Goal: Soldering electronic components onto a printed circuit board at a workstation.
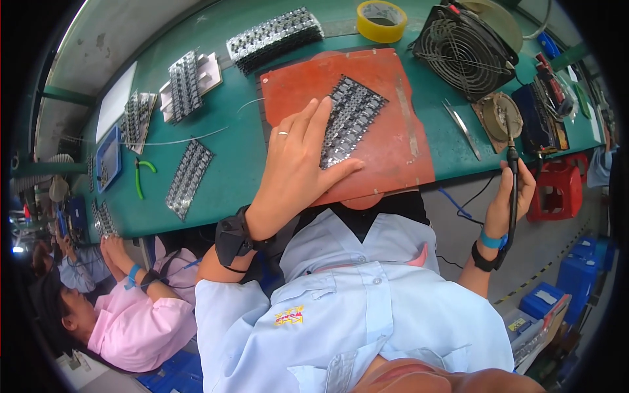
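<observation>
From where I stand, the circuit board lies on the red mat, right up against the left hand — just to that hand's right, its long axis slanting from the near side up and away to the right. The left hand is clearly the nearer one. It is spread flat, fingers straight and close together by the board's left edge, thumb stretched out across the bottom end; it grips nothing, and I can't tell how hard it presses. The right hand is well apart, out past the mat's right edge, fingers curled round a soldering iron. The iron points away from the person, its tip at the round tin; whether it touches what's inside, I can't make out. So that tip sits well to the right of the board — with tweezers lying between, on the green table.
</observation>
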Demonstrator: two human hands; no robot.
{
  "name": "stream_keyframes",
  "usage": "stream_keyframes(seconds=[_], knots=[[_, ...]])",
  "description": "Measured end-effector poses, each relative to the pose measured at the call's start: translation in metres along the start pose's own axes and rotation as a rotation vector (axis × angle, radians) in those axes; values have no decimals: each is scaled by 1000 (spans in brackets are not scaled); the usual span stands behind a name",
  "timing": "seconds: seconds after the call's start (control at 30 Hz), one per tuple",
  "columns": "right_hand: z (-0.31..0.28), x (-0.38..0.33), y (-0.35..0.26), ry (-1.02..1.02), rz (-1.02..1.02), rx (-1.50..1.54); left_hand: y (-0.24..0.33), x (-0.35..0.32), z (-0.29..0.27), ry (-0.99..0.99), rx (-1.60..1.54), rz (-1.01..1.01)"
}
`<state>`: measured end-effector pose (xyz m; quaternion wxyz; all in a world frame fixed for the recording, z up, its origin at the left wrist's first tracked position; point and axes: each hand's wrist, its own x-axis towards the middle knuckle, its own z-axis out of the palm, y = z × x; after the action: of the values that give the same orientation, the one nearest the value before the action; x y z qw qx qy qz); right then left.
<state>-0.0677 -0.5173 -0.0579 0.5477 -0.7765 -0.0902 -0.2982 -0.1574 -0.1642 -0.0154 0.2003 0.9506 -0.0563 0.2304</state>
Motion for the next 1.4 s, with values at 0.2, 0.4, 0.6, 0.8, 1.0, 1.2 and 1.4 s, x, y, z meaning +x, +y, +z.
stream_keyframes(seconds=[0.2, 0.4, 0.6, 0.8, 1.0, 1.2, 1.4], knots=[[35, -27, -56, -598, 138, 226, -15, -22, -22, -82, -48, -57], [83, -17, -83, -901, -295, 74, 14, -47, -28, -132, -43, -82], [87, -15, -97, -934, -420, -156, 24, -45, -22, -74, -116, -18], [87, -12, -95, -974, -426, -241, -76, -1, -32, 217, 252, -123], [101, -2, -95, -1029, -475, -273, -111, -6, -36, 167, 224, -186], [117, 7, -91, -1004, -454, -236, -36, -16, -44, 221, -256, -232], [112, 11, -99, -984, -441, -129, 15, -40, -37, 35, -666, -109]])
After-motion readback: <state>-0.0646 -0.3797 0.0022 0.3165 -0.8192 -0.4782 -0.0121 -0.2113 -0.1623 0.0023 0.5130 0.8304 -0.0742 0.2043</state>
